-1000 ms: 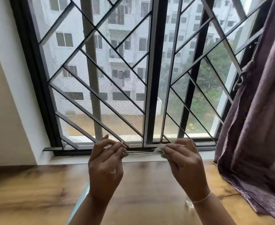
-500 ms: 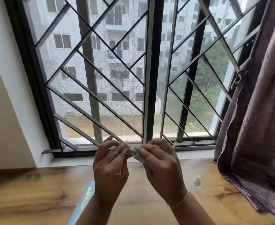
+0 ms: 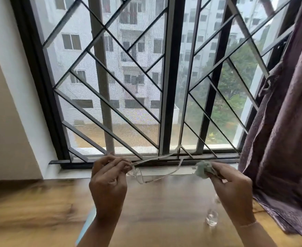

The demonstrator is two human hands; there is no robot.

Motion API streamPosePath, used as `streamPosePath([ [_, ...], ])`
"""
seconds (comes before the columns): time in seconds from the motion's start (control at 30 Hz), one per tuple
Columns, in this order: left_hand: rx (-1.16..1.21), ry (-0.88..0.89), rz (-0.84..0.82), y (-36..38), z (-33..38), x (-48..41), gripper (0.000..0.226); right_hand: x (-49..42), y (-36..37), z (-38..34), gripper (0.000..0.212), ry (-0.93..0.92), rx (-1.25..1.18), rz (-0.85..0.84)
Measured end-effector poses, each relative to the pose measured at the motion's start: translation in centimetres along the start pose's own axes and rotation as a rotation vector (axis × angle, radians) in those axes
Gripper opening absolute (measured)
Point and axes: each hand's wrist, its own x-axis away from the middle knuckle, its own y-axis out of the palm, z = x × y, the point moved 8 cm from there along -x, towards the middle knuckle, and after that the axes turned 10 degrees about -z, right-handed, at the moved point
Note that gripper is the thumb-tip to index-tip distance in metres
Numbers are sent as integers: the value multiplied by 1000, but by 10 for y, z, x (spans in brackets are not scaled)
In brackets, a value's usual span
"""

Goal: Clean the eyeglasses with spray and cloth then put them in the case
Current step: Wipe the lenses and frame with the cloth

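Clear-framed eyeglasses [image 3: 155,172] hang in the air above the wooden table [image 3: 155,211], their arms spread toward the window. My left hand [image 3: 109,182] pinches them at their left end. My right hand [image 3: 230,188] grips a bunched pale green cloth [image 3: 202,168] off to the right, apart from the glasses. A small clear spray bottle [image 3: 212,217] stands on the table below my right wrist, partly hidden by it. A light blue thing [image 3: 88,223], perhaps the case, shows at my left forearm, mostly covered.
A barred window [image 3: 164,86] with a sill runs along the table's far edge. A purple curtain [image 3: 285,122] hangs at the right and drapes onto the table's right corner. A cream wall [image 3: 7,113] bounds the left.
My right hand has pulled the cloth off the glasses and moved right. The glasses have unfolded and now hang from my left hand alone. The view has tilted slightly.
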Motion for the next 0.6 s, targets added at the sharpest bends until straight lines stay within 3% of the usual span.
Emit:
streamPosePath([
  [0.13,164,-409,54,3,-44,17,40,34,-5,40,22,304,-146,-15],
  [0.23,268,-723,117,11,-79,45,27,71,8,73,28,446,-92,-68],
  [0.37,468,-1102,231,28,-106,90,10,114,33,106,28,493,192,-192],
  [0.43,508,-1200,236,34,-109,101,14,130,47,119,19,469,311,-241],
  [0.53,549,-1247,215,39,-106,106,11,152,66,142,23,510,356,-357],
  [0.6,559,-1253,209,39,-106,106,11,163,77,152,43,532,393,-459],
])
